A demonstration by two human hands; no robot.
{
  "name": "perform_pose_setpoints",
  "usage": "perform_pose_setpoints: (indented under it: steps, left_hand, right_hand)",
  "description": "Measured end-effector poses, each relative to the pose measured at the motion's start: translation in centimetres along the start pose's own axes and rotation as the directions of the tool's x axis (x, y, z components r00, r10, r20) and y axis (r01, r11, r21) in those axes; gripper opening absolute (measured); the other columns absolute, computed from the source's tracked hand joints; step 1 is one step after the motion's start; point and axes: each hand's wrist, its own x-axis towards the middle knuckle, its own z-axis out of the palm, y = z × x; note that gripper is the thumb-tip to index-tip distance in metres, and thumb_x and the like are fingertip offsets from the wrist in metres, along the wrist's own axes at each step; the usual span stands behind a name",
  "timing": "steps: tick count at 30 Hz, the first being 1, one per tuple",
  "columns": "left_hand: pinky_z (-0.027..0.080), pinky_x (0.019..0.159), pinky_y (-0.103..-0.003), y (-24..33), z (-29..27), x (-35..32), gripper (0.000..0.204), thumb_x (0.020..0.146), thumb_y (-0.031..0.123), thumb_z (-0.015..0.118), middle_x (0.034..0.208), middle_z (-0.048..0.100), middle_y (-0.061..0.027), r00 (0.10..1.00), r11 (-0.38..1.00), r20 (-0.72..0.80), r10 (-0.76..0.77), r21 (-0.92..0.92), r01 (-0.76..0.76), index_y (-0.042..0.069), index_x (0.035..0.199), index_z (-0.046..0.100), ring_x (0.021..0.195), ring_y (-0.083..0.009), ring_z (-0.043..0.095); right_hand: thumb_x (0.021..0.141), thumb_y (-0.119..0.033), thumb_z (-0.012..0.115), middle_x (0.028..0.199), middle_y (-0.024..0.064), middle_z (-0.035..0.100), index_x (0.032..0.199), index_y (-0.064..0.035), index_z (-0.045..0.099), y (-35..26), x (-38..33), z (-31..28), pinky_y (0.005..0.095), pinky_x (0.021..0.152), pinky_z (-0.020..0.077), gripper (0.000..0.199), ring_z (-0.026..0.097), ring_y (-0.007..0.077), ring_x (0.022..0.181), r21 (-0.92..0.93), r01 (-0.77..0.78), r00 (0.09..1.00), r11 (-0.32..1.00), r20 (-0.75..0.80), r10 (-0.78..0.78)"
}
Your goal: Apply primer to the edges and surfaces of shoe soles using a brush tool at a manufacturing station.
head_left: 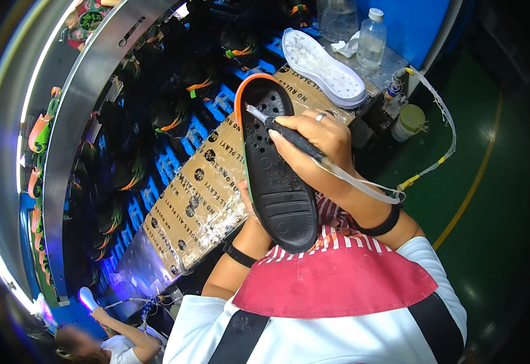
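A black shoe sole (280,176) with an orange rim at its toe end is held up in front of me, its holed face upward. My left hand (246,197) grips it at the left edge, with most of the fingers hidden beneath. My right hand (319,136) is closed round a black pen-like applicator (298,141) whose clear tube trails back over the wrist. The applicator's pale tip lies at the inner edge of the toe end, beside the orange rim.
Under my hands is a bench covered in printed tape (198,203). A white sole-shaped tray (322,67) holding pale bits, a clear bottle (372,39) and a lidded tub (409,121) stand at the far right. Dark shoe parts (171,115) ride a blue conveyor (189,130). A co-worker (119,343) is lower left.
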Motion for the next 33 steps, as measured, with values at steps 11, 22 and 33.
perform_pose_setpoints:
  steps: [11, 22, 33]
  left_hand:
    - [0.042, 0.1, -0.046, 0.8, 1.6, 0.0, 0.081, 0.077, 0.066, 0.05, 0.133, 0.046, -0.0132, 0.989, 0.993, -0.103, 0.107, 0.063, -0.101, 0.012, 0.136, 0.038, 0.117, -0.0307, 0.051]
    - [0.045, 0.096, -0.046, 2.0, -0.1, 0.9, 0.08, 0.073, 0.066, 0.053, 0.125, 0.052, -0.0162, 0.989, 0.994, -0.095, 0.11, -0.013, -0.111, 0.008, 0.128, 0.046, 0.11, -0.0311, 0.055]
    - [0.042, 0.098, -0.05, 2.5, -0.5, 2.6, 0.098, 0.067, 0.075, 0.053, 0.129, 0.047, -0.0195, 0.984, 0.98, 0.175, 0.03, -0.198, 0.005, 0.007, 0.135, 0.035, 0.116, -0.0368, 0.048]
  right_hand:
    - [0.069, -0.008, 0.07, 0.068, 0.0105, 0.061, 0.08, -0.0041, 0.064, -0.7, -0.9, -0.5, 0.035, 0.055, 0.0459, 0.013, 0.059, 0.0273, 0.06, 0.131, -0.085, 0.989, 0.988, 0.128, 0.068]
    - [0.069, -0.005, 0.07, 0.067, 0.0111, 0.06, 0.079, -0.0026, 0.065, -1.3, -1.7, -0.7, 0.032, 0.055, 0.0452, 0.012, 0.06, 0.025, 0.06, 0.304, -0.255, 0.949, 0.918, 0.259, 0.178]
    - [0.068, -0.005, 0.073, 0.065, 0.0107, 0.061, 0.084, -0.0011, 0.066, -1.9, -2.1, -1.0, 0.0291, 0.054, 0.0449, 0.018, 0.06, 0.0208, 0.055, 0.401, -0.183, 0.929, 0.898, 0.369, 0.025]
